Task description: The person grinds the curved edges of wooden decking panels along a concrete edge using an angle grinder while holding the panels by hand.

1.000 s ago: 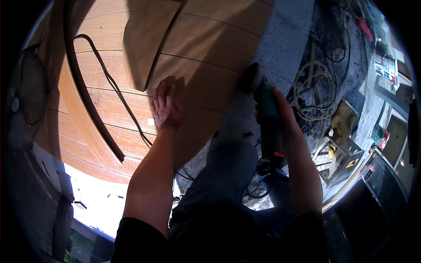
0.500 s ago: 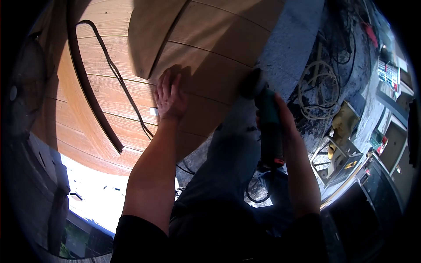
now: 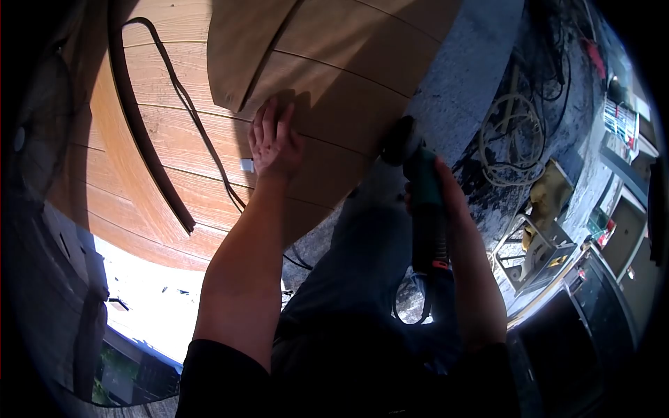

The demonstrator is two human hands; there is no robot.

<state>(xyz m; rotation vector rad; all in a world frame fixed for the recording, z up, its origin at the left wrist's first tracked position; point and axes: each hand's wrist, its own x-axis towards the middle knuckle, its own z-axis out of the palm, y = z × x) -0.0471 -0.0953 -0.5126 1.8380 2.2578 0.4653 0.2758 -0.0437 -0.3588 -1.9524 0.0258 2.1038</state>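
My left hand lies flat on a brown wood-grain panel marked with long grooves, its fingers slightly spread. Beside its wrist is a small whitish piece. In my right hand is a dark green angle grinder, gripped round its body. The grinder's dark round head is at the panel's right edge; whether it touches the edge I cannot tell. A black cord loops over the sunlit part of the panel left of my left hand.
A loose wood-grain strip lies across the panel at left. A coiled pale hose and dark cables lie on the rough grey ground at right. Further right stand a metal frame and a dark box-like object.
The panel and my left hand appear slightly higher in view. The grinder's head shows a little lower along the panel's edge, still in my right hand.
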